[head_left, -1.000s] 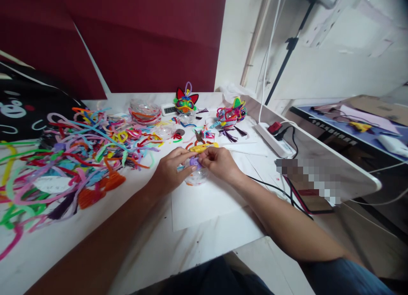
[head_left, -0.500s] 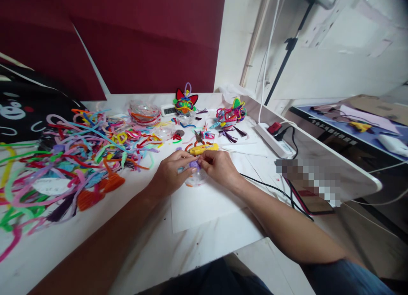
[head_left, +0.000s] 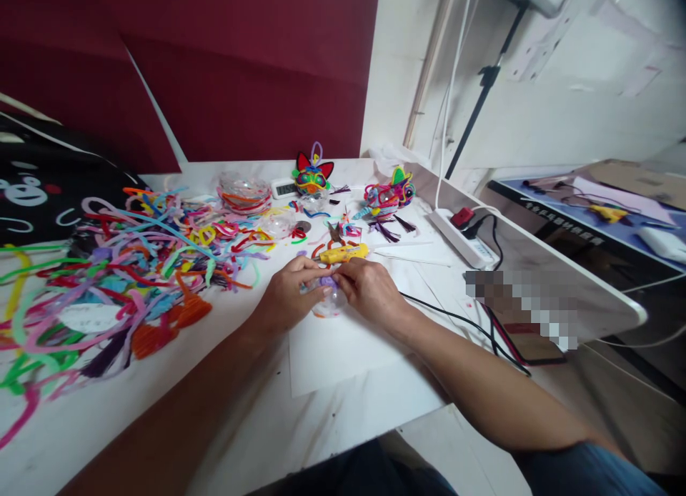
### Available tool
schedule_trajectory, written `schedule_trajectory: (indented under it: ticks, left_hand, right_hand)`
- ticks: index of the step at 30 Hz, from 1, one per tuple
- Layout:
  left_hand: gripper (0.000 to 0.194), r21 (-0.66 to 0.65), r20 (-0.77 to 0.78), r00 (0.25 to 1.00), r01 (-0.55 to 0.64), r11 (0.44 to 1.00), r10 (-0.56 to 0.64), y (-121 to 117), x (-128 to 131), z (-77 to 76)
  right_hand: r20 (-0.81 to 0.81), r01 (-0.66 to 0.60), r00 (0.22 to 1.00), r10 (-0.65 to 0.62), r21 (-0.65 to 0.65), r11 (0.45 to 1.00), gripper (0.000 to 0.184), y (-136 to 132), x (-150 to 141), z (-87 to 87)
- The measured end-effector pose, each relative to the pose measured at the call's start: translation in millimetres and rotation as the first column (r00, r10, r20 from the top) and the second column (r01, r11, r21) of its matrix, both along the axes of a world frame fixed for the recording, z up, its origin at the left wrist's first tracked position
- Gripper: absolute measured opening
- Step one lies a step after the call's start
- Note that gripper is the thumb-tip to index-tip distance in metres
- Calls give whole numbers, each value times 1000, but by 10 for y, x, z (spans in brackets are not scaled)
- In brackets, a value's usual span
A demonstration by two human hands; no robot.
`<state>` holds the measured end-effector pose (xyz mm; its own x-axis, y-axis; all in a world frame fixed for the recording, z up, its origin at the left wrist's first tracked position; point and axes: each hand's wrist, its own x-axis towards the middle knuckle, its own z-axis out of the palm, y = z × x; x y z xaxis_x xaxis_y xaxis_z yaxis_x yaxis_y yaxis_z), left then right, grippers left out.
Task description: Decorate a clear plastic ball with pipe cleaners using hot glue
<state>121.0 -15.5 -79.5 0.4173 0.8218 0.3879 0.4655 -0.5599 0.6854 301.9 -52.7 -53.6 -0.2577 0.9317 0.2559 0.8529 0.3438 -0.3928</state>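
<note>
Found purple fuzzy wire [head_left: 328, 282] near the view's middle, toward six o'clock, against a clear ball [head_left: 333, 305] over white paper [head_left: 335, 360]. Noted left hand [head_left: 286, 292] at the wire's nine o'clock, right hand [head_left: 369, 289] at three, fingers of both pinched narrow on the wire. Could not tell whether fastened. Judged liable to slip off the smooth ball under uneven pull, or to spring loose on early release. Flagged yellow tool [head_left: 346, 253] at one o'clock: exposed to knuckle bumps.
</note>
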Motion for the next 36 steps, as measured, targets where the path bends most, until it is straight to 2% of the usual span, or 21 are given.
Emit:
schedule_trajectory:
  ticks: [5, 10, 15, 20, 27, 31, 33, 36]
  left_hand:
    - [26, 5, 27, 1000, 1, 1000, -1, 10, -2, -19]
    - [26, -14, 46, 999, -10, 1000, 11, 13, -4, -30]
    - [22, -23, 102, 995, -8, 1000, 11, 34, -1, -54]
    - [25, -33, 89, 996, -11, 999, 14, 34, 5, -35]
    - [34, -107, 64, 998, 18, 994, -11, 4, -23, 64]
    - [39, -173, 108, 994, 46, 984, -27, 4, -32, 88]
    - [38, -162, 126, 992, 18, 987, 2, 1, -21, 85]
    - [30, -76, 111, 992, -48, 996, 56, -8, 3, 75]
  right_hand:
    - [-4, -58, 998, 59, 90, 994, 27, -35, 41, 8]
    - [125, -195, 976, 178, 144, 970, 32, -118, 15, 41]
    - [286, -231, 942, 174, 179, 956, 28, -172, -45, 39]
    - [386, -261, 907, 170, 197, 945, 27, -184, -70, -5]
    - [428, -290, 884, 189, 182, 940, 26, -174, -80, -25]
    - [434, -272, 887, 159, 213, 938, 27, -192, -102, -40]
    - [436, -266, 888, 145, 231, 936, 28, -204, -111, -50]
    - [447, -269, 884, 138, 244, 932, 29, -214, -114, -59]
